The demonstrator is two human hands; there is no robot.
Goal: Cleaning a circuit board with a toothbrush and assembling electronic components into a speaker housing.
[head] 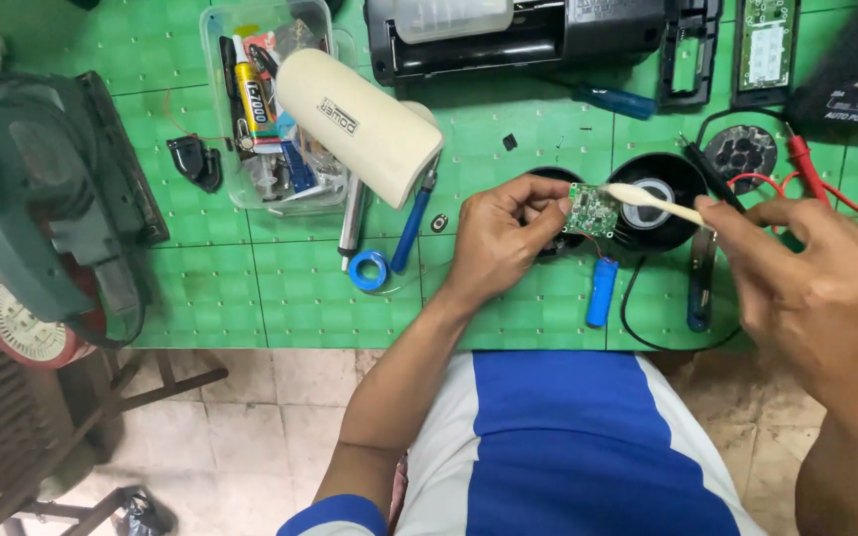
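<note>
My left hand pinches a small green circuit board by its left edge and holds it above the green mat. Thin wires run from the board down to a blue cylindrical battery cell that lies on the mat. In my right hand is a cream toothbrush, its bristle head resting on the top right of the board. Behind the board sit two round black speaker parts.
A clear plastic box of glue tubes and small tools stands at back left, with a cream cylinder leaning over it. A green machine fills the left. Multimeter probes, blue screwdrivers, a solder roll and black casings lie around.
</note>
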